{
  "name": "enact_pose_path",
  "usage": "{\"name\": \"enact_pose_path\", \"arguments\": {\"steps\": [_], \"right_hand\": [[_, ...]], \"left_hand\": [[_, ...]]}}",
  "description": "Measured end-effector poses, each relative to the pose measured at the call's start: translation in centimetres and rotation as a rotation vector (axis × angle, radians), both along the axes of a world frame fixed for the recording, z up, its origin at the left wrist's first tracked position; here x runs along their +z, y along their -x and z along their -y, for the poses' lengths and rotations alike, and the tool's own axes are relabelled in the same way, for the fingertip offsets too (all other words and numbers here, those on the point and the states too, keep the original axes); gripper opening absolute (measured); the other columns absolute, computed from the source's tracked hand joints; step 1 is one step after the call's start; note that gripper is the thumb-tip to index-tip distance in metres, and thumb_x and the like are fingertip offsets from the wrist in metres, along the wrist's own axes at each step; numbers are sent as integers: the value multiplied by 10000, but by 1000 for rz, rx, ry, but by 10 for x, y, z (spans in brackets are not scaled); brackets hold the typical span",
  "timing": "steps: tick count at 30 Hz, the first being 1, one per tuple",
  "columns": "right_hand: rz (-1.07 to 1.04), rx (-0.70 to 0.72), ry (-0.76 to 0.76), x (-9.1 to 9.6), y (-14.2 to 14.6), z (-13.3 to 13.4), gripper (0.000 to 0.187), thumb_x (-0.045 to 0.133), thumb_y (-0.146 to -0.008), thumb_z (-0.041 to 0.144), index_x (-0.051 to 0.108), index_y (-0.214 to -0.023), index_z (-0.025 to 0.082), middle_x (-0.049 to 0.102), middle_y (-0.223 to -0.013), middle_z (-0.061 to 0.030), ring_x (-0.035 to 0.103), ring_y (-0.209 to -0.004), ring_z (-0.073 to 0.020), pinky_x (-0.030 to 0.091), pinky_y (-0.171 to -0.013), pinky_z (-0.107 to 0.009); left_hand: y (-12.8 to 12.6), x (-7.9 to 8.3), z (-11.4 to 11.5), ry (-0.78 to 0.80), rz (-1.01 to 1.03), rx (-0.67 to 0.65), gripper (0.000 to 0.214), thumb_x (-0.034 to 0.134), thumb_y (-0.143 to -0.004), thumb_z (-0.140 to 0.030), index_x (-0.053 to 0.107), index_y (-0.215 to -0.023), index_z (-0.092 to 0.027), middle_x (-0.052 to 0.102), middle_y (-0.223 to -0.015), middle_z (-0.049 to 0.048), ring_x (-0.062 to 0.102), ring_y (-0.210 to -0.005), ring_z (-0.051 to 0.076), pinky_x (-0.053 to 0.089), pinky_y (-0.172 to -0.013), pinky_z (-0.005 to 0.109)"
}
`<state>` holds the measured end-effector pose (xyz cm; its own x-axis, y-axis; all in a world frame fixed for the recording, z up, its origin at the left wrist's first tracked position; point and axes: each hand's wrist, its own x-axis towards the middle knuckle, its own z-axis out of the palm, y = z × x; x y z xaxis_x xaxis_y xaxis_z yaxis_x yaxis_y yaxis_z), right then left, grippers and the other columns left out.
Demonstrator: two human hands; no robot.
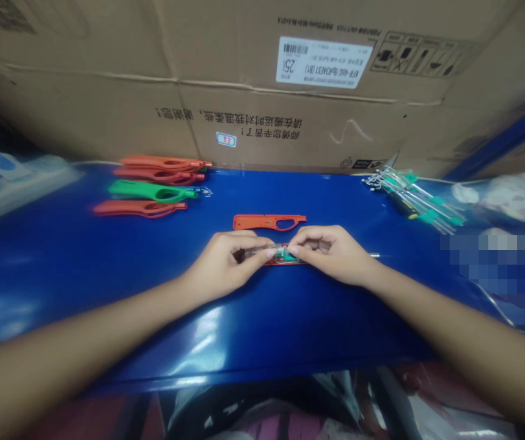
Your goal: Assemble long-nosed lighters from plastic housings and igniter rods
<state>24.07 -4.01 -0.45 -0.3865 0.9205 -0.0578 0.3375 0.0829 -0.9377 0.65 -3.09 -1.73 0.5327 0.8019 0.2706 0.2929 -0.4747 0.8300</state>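
My left hand pinches a brownish translucent lighter tank between thumb and fingers, over a red long-lighter shell half. My right hand has thumb and index finger closed at the tank's right end, beside a green trigger piece in the shell. What exactly its fingertips grip is hidden. A thin metal tube sticks out to the right from behind my right hand. Just beyond both hands lies another orange shell half, its hollow side up, with an oval finger loop.
At the back left lie several orange lighter casings and a green one. A bundle of metal tubes with green parts sits back right, by a black-and-yellow tool handle. A large cardboard box stands behind the blue tabletop.
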Motion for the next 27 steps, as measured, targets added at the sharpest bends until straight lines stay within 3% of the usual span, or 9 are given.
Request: {"name": "enact_pose_path", "arguments": {"steps": [27], "right_hand": [[-3, -24, 43, 1, 4, 1, 275, 714, -800, 419, 696, -841, 147, 584, -663, 2, 481, -583, -103, 373, -565, -258]], "left_hand": [[0, 1, 0, -32, -4, -18, 197, 657, -944, -317, 796, -1006, -192, 755, -872, 42, 648, -736, 140, 465, -651, 240]]}}
